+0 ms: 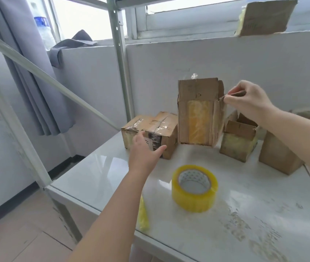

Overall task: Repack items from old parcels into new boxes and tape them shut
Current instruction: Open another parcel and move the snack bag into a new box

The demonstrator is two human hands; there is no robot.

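Note:
A tall cardboard box (197, 110) with a yellow tape patch stands upright at the back of the white table (97, 178). My right hand (248, 101) pinches a torn flap at its upper right edge. My left hand (144, 150) reaches forward with spread fingers, just in front of a low taped parcel (161, 125) left of the tall box; whether it touches the parcel is unclear. A roll of yellow packing tape (195, 188) lies flat in the middle of the table.
An open small box (238, 140) and a plain closed box (277, 156) stand right of the tall one. A yellow tape strip (143, 214) hangs at the table's front edge. A metal shelf post (120, 59) rises behind the parcel.

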